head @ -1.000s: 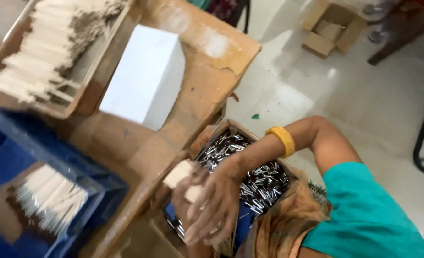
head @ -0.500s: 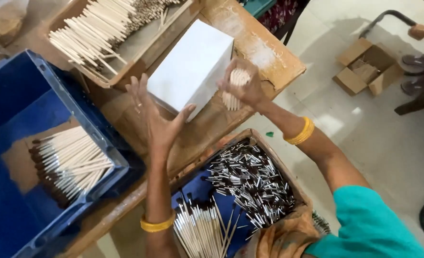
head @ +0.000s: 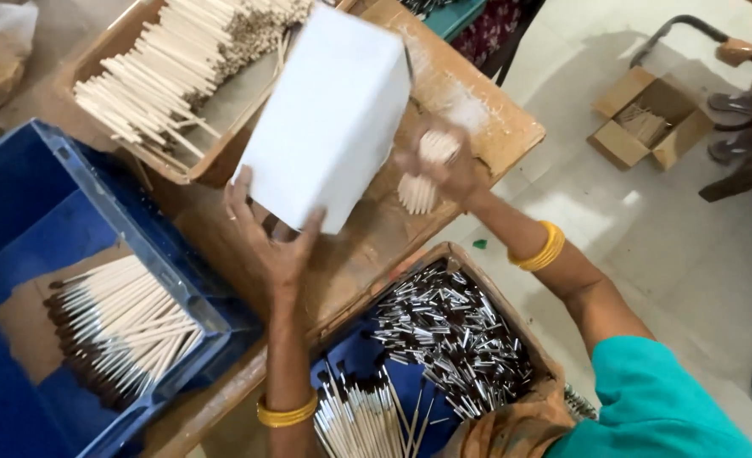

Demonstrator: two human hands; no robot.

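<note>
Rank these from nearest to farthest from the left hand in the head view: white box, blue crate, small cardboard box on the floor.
1. White box: touching the left hand.
2. Blue crate: beside it, image-left.
3. Small cardboard box: far across, on the floor.

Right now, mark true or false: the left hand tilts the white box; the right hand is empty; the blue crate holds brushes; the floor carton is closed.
1. The left hand props the white box up at a tilt. True.
2. The right hand is empty. False: it grips a bundle of pale sticks.
3. The blue crate holds dark-tipped brushes on cardboard. True.
4. The small carton on the floor is closed. False: its flaps stand open.
</note>
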